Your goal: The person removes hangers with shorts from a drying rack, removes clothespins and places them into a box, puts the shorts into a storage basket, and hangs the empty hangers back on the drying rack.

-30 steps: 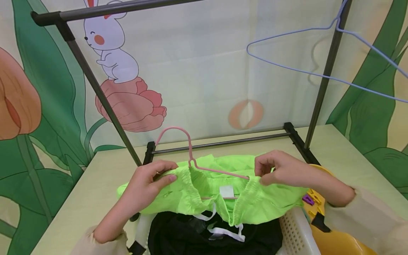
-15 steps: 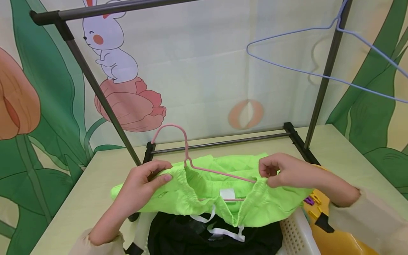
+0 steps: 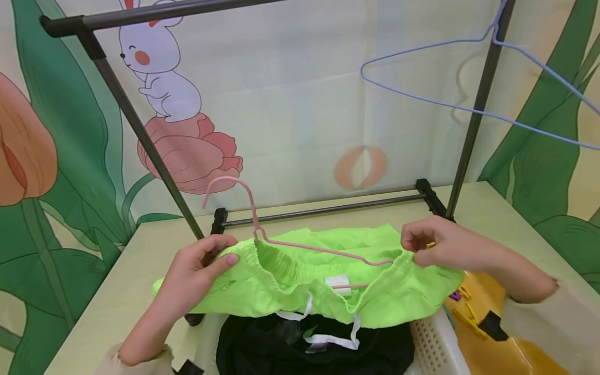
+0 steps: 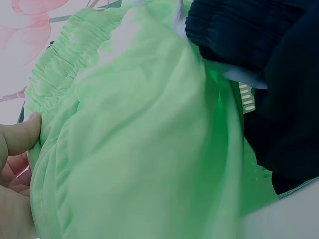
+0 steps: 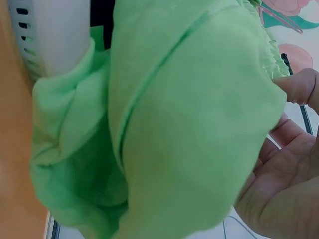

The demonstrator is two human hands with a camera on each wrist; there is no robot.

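Note:
Neon green shorts (image 3: 286,299) with an elastic waistband and white drawstring (image 3: 335,340) are held spread above a basket in the head view. A pink hanger (image 3: 254,213) sits partly inside the waistband, its hook sticking up toward the left. Its lower bar shows in front of a white tag (image 3: 341,282). My left hand (image 3: 194,273) pinches the waistband's left side between thumb and fingers. On the right side, my right hand (image 3: 450,245) pinches the waistband near the hanger's right end. The wrist views show green shorts (image 4: 134,134) hanging down; cloth hides the hanger's ends.
Below the shorts, a white basket (image 3: 433,341) holds a black garment (image 3: 253,349). An orange-yellow surface with clothespins (image 3: 469,317) lies at the right. A dark rack (image 3: 140,130) stands on the table (image 3: 103,291). A blue hanger (image 3: 422,49) hangs at its right post.
My hands have moved apart, left hand leftward and right hand rightward, widening the waistband. The pink hanger's hook has shifted left and slightly up; more of its upper arm shows.

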